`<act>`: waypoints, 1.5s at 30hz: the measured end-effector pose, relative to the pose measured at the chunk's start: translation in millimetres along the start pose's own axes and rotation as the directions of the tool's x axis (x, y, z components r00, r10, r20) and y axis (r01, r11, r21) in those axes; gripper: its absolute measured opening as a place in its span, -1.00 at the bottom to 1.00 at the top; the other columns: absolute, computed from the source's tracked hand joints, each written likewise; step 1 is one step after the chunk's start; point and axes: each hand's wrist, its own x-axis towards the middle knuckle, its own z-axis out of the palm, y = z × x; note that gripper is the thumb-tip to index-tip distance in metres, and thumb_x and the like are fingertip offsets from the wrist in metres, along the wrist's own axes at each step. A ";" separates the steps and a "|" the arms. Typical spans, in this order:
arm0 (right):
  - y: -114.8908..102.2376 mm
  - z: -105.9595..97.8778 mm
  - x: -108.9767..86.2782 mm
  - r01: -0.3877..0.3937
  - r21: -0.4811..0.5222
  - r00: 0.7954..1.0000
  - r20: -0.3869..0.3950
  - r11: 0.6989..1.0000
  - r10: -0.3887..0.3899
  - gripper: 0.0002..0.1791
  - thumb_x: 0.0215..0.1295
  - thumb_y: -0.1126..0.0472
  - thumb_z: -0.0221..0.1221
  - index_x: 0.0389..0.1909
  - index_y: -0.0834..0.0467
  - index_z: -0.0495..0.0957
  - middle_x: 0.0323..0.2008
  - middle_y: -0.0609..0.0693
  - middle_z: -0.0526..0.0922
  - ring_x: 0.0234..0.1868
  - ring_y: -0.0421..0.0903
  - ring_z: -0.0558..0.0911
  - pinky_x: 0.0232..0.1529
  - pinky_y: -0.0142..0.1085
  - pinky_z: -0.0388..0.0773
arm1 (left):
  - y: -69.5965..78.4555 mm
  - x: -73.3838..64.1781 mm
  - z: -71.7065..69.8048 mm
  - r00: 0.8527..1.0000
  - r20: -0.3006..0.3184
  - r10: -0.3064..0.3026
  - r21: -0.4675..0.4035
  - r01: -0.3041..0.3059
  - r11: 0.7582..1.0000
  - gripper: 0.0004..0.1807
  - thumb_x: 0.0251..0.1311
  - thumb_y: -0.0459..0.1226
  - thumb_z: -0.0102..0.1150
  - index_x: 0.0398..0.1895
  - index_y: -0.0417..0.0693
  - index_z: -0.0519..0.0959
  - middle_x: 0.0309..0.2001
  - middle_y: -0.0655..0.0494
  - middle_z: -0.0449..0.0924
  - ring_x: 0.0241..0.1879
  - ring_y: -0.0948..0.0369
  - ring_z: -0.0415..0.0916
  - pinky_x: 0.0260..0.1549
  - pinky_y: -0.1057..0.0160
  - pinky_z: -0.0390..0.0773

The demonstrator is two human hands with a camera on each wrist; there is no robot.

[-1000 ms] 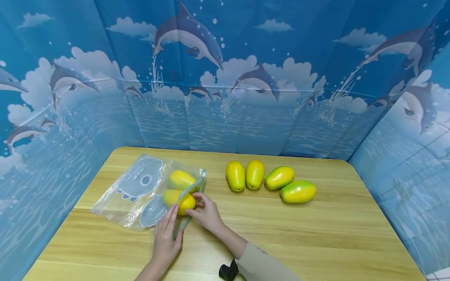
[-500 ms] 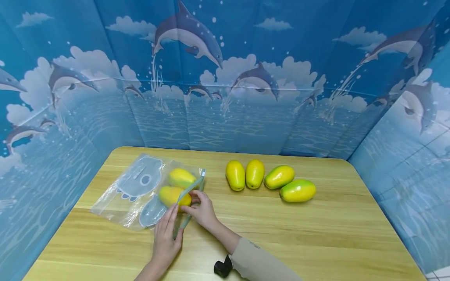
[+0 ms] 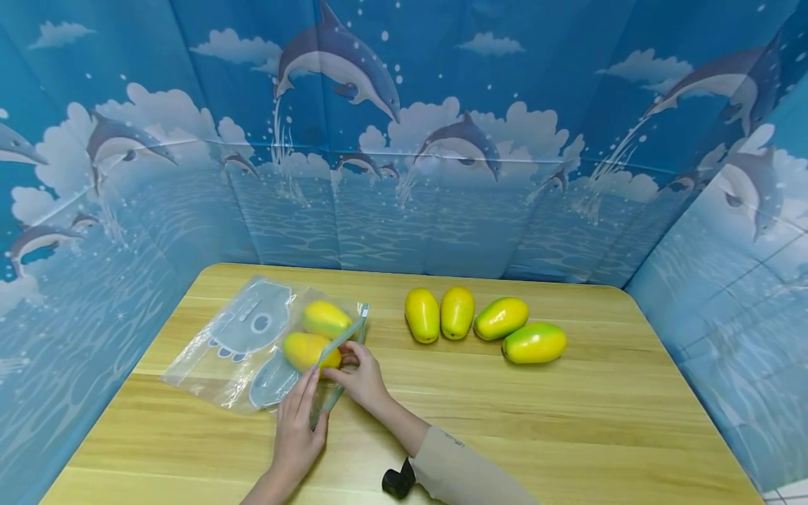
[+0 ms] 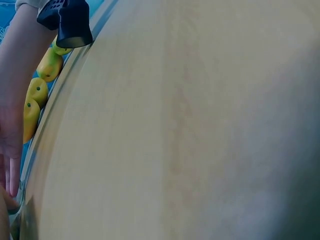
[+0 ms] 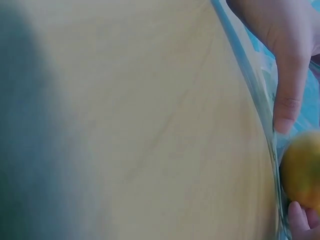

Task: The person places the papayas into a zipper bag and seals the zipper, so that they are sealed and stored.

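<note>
A clear zip bag with a pale blue cartoon print lies at the left of the table, its mouth facing right. Inside it is one yellow-green mango. Just below that one, a second mango sits partly within the mouth. My right hand grips its near end with thumb and fingers; those fingertips also show in the right wrist view. Nearly straight, the fingers of my left hand touch the bag's upper lip, the thumb spread away at the lower lip.
To the right of the bag, several mangoes stand in a loose row on the wooden table. A blue dolphin-print curtain encloses the table's back and sides. A black device is at the right sleeve.
The lower mango has slid left, deeper into the bag, with my right hand moving along behind it. My left hand and the other mangoes stay in place.
</note>
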 end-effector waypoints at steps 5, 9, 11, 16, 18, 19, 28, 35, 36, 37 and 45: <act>-1.8 -11.7 -3.3 -0.037 0.052 0.999 0.009 0.998 0.037 -0.49 0.08 0.38 0.24 0.05 0.46 0.34 0.02 0.36 0.42 -0.01 0.27 0.44 -0.04 -0.16 0.53 | 0.3 -1.0 0.0 1.000 0.007 -0.011 0.004 0.011 1.000 -0.01 -0.53 -0.62 0.35 0.24 -0.31 0.27 0.23 -0.16 0.28 0.05 -0.05 0.28 0.20 0.43 0.00; -4.2 -27.1 -5.3 -0.041 0.080 0.999 -0.015 0.996 0.042 -0.48 0.08 0.38 0.23 0.07 0.44 0.33 0.05 0.37 0.39 0.03 0.31 0.39 0.01 -0.09 0.49 | -0.4 -1.7 0.4 1.000 -0.005 -0.014 0.000 0.014 1.000 -0.01 -0.54 -0.61 0.35 0.25 -0.30 0.27 0.24 -0.15 0.28 0.04 -0.06 0.29 0.20 0.41 0.01; -5.6 -36.9 -5.7 -0.037 0.092 0.998 -0.039 0.995 0.041 -0.48 0.08 0.38 0.23 0.08 0.42 0.33 0.05 0.37 0.39 0.05 0.31 0.39 0.04 -0.04 0.46 | -0.9 -1.9 0.6 1.000 -0.004 -0.022 -0.008 0.022 1.000 -0.02 -0.51 -0.60 0.33 0.25 -0.29 0.27 0.24 -0.15 0.27 0.05 -0.06 0.28 0.22 0.43 -0.03; -12.1 -67.5 -6.2 -0.013 0.106 0.993 -0.117 0.994 0.026 -0.48 0.05 0.42 0.24 0.08 0.37 0.35 0.02 0.29 0.41 0.06 0.28 0.38 0.09 0.04 0.40 | -2.2 -1.9 1.3 1.000 -0.005 -0.016 -0.024 0.016 1.000 -0.04 -0.49 -0.59 0.32 0.24 -0.32 0.26 0.23 -0.19 0.28 0.07 -0.07 0.26 0.26 0.44 -0.08; -14.6 -81.3 -6.3 0.002 0.110 0.989 -0.146 0.994 0.014 -0.48 0.05 0.43 0.23 0.08 0.35 0.35 0.03 0.26 0.41 0.08 0.28 0.37 0.11 0.05 0.37 | -2.5 -2.4 1.8 1.000 -0.007 -0.013 -0.027 0.013 1.000 -0.04 -0.49 -0.59 0.31 0.24 -0.33 0.26 0.23 -0.20 0.27 0.08 -0.07 0.26 0.27 0.44 -0.07; -16.3 -88.4 -6.6 0.007 0.111 0.987 -0.159 0.994 0.011 -0.47 0.05 0.43 0.23 0.09 0.35 0.34 0.04 0.28 0.40 0.09 0.28 0.36 0.12 0.07 0.35 | -2.6 -2.5 1.9 1.000 -0.005 -0.015 -0.027 0.015 1.000 -0.04 -0.49 -0.59 0.32 0.24 -0.33 0.26 0.23 -0.21 0.27 0.08 -0.07 0.26 0.27 0.45 -0.07; -17.4 -157.7 -3.6 0.100 0.065 0.951 -0.300 0.993 -0.077 -0.42 0.04 0.44 0.24 0.13 0.38 0.29 0.08 0.21 0.39 0.12 0.15 0.36 0.16 0.03 0.31 | -2.7 -2.9 1.7 0.999 0.007 -0.032 -0.020 0.032 0.999 0.03 -0.54 -0.61 0.36 0.27 -0.32 0.23 0.24 -0.21 0.25 0.08 -0.07 0.25 0.26 0.47 -0.08; 2.1 -215.9 -3.1 0.119 -0.082 0.893 -0.426 0.990 -0.142 -0.42 0.07 0.35 0.26 0.14 0.25 0.31 0.04 0.00 0.43 0.05 -0.16 0.41 0.13 -0.19 0.38 | -2.2 -1.6 2.0 1.000 -0.017 -0.022 -0.018 0.022 1.000 0.07 -0.61 -0.62 0.39 0.26 -0.32 0.23 0.25 -0.18 0.25 0.07 -0.08 0.27 0.25 0.49 -0.07; 3.9 -223.8 -4.5 0.110 -0.097 0.886 -0.441 0.989 -0.141 -0.42 0.08 0.33 0.25 0.15 0.24 0.31 0.04 -0.01 0.42 0.06 -0.14 0.40 0.13 -0.22 0.38 | -2.5 -1.8 2.1 1.000 -0.017 -0.023 -0.019 0.022 1.000 0.07 -0.61 -0.61 0.39 0.26 -0.32 0.23 0.25 -0.18 0.25 0.08 -0.07 0.27 0.25 0.49 -0.07; 5.9 -231.6 -6.1 0.095 -0.117 0.879 -0.456 0.989 -0.138 -0.42 0.09 0.31 0.25 0.16 0.23 0.31 0.04 -0.03 0.42 0.07 -0.13 0.40 0.13 -0.25 0.38 | -2.8 -1.9 1.9 1.000 -0.012 -0.028 -0.025 0.028 0.999 0.06 -0.59 -0.61 0.39 0.27 -0.32 0.23 0.26 -0.18 0.24 0.09 -0.06 0.25 0.25 0.48 -0.06; 22.1 -283.6 -22.2 -0.019 -0.313 0.852 -0.501 0.950 -0.148 -0.42 0.11 0.30 0.24 0.17 0.27 0.31 0.06 -0.01 0.41 0.01 -0.31 0.36 0.14 -0.23 0.34 | -3.9 -3.5 2.2 0.999 -0.012 -0.033 -0.034 0.033 0.999 0.02 -0.53 -0.55 0.39 0.27 -0.31 0.23 0.25 -0.18 0.25 0.17 0.05 0.21 0.26 0.47 -0.05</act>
